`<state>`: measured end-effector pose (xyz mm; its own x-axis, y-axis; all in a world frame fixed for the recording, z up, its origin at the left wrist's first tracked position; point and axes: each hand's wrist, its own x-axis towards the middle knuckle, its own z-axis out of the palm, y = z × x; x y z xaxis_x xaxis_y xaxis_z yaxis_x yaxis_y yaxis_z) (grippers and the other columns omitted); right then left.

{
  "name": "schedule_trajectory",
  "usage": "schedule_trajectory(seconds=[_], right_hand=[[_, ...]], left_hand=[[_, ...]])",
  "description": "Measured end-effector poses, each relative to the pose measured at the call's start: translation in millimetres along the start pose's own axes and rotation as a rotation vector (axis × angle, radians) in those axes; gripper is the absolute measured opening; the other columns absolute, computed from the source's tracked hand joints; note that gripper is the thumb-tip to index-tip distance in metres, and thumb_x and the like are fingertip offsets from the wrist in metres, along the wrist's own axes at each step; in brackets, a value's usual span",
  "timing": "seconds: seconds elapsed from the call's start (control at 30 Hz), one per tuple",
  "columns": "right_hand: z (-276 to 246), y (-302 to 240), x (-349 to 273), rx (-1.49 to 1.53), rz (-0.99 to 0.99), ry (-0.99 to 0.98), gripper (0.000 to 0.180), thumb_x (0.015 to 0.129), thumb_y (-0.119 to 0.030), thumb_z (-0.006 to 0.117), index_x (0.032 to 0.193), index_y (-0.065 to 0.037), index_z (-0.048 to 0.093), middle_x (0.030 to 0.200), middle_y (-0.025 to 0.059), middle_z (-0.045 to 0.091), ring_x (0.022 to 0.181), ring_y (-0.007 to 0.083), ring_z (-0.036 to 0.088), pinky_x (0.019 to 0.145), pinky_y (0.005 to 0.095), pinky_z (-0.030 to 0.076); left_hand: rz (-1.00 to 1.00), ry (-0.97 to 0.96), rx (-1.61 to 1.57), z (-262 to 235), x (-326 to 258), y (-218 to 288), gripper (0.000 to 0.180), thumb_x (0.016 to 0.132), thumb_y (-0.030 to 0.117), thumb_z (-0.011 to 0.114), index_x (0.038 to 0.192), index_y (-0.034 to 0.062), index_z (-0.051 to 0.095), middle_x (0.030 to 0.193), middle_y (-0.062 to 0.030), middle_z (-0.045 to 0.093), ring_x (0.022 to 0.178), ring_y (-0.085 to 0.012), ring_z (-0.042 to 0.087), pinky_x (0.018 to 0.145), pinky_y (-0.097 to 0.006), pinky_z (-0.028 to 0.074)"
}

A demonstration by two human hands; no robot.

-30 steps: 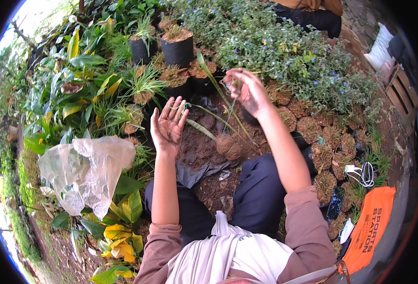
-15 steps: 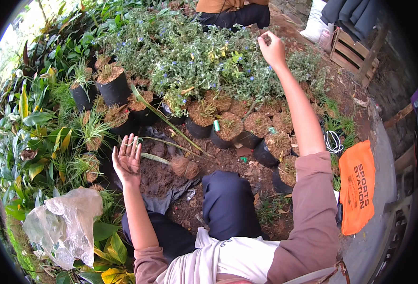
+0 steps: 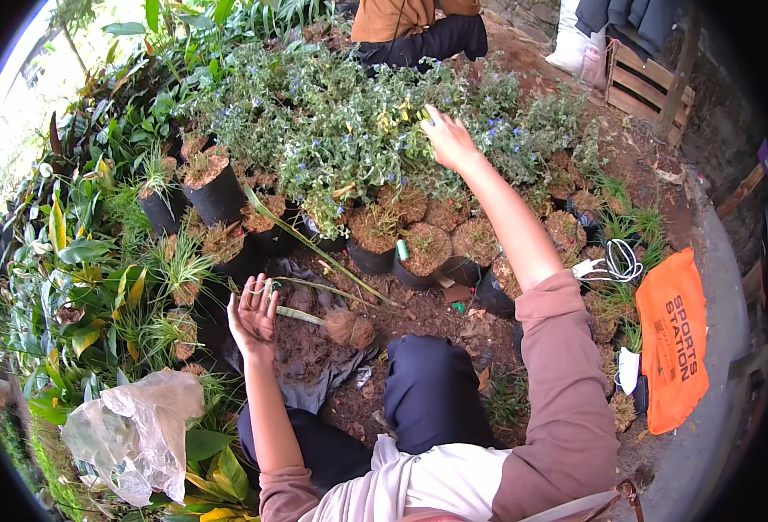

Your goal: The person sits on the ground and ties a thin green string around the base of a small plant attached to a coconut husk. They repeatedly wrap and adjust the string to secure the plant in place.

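Observation:
My left hand (image 3: pixel 253 320) is palm up with its fingers stretched out and soiled, beside a patch of dark loose soil (image 3: pixel 306 358). A thin pale strand seems to cross its fingers. My right hand (image 3: pixel 448 139) reaches far forward over the blue-flowered plants (image 3: pixel 375 122), its fingers bent together; what they hold, if anything, is too small to make out. Between my hands and knees lies a brown fibre-wrapped root ball (image 3: pixel 350 329) with a long striped leaf coming from it. Another long green leaf (image 3: pixel 314 246) lies slantwise behind it.
Several black-bagged pots (image 3: pixel 216 187) stand in front of me, one with a small green spool (image 3: pixel 402 250) on it. A clear plastic bag (image 3: pixel 136 431) lies at left, an orange bag (image 3: pixel 673 339) and white cable (image 3: pixel 619 261) at right. Another person (image 3: pixel 414 30) sits beyond the plants.
My right hand has moved left and down, from beyond the plants' right side to over them. My left hand has shifted slightly right and down in the picture. The view has shifted a little.

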<state>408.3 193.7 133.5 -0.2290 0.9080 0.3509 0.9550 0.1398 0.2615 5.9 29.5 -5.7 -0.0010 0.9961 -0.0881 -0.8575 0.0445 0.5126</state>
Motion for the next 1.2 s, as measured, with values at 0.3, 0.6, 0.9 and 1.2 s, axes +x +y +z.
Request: schedule_trajectory(seconds=[0.3,0.6,0.9,1.2], right_hand=[[-29,-83,-21,0.433,-0.136,-0.159,0.043,0.075,-0.034,0.062,0.105,-0.004,0.054,0.125,0.0162,0.043,0.112,0.0323,0.046,0.09,0.0464,0.04],[-37,-274,-70,1.426,-0.273,-0.259,0.03,0.077,-0.016,0.064,0.099,0.0,0.054,0.101,0.0132,0.055,0.083,0.0223,0.061,0.074,0.0311,0.049],[-21,-290,-75,1.805,-0.159,-0.41,0.014,0.079,-0.006,0.065,0.09,0.002,0.063,0.083,0.0061,0.065,0.078,0.0106,0.061,0.074,0.0243,0.048],[-25,-296,-76,2.015,0.11,-0.71,0.012,0.084,-0.012,0.059,0.091,-0.003,0.063,0.085,0.0018,0.063,0.077,0.0086,0.059,0.07,0.0237,0.048]], left_hand=[[-0.067,-0.105,-0.1,14,-4,-2,0.065,0.088,0.042,0.043,0.13,-0.0062,0.031,0.137,-0.0211,0.033,0.127,-0.0311,0.034,0.106,-0.041,0.028],[0.079,-0.096,0.062,27,-17,10,0.054,0.084,0.014,0.045,0.132,-0.0038,0.029,0.136,-0.0197,0.034,0.126,-0.0272,0.037,0.105,-0.036,0.032],[0.221,0.128,0.392,27,-38,27,0.054,0.078,0.008,0.067,0.124,-0.0028,0.04,0.1,-0.0125,0.061,0.092,-0.0168,0.06,0.085,-0.028,0.049],[0.222,0.207,0.092,17,-29,24,0.033,0.084,0.007,0.06,0.113,0.0013,0.045,0.097,-0.0079,0.056,0.092,-0.017,0.058,0.089,-0.034,0.048]])
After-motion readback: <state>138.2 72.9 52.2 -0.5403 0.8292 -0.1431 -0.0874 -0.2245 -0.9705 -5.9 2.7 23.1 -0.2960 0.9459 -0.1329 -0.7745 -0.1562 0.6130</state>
